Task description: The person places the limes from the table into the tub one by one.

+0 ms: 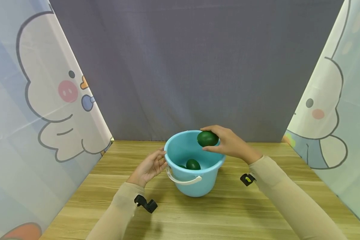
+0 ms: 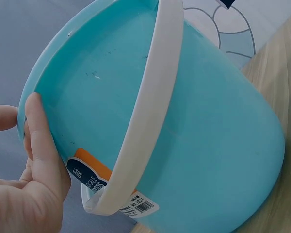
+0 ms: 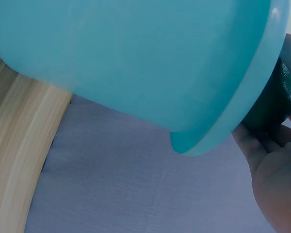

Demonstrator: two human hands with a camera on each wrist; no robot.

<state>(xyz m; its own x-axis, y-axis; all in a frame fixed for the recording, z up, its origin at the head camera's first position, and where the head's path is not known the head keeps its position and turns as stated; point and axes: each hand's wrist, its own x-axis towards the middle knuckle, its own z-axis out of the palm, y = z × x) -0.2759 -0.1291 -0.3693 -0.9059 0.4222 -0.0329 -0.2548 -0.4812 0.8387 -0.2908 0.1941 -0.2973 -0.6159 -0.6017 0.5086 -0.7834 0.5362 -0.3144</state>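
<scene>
A light blue bucket (image 1: 195, 183) stands upright on the wooden table, its white handle (image 1: 184, 182) hanging down at the front left. My left hand (image 1: 150, 166) pinches the rim at the left, thumb under the outer lip and a finger on the other side, as the left wrist view shows. Over the right part of the opening, my right hand (image 1: 228, 141) grips a dark green, glossy avocado (image 1: 208, 138) between thumb and fingers. Inside, a second avocado (image 1: 193, 164) lies near the front wall; part of another green one (image 1: 182, 166) shows beside it, mostly hidden by the rim.
The wooden table (image 1: 228, 213) extends around the bucket. Behind it hangs a grey cloth (image 1: 183, 66), and curtains printed with cartoon animals (image 1: 54, 83) close off both sides. A label with a barcode (image 2: 139, 205) is stuck on the bucket's outside. Both sleeves carry small black camera mounts (image 1: 146, 203).
</scene>
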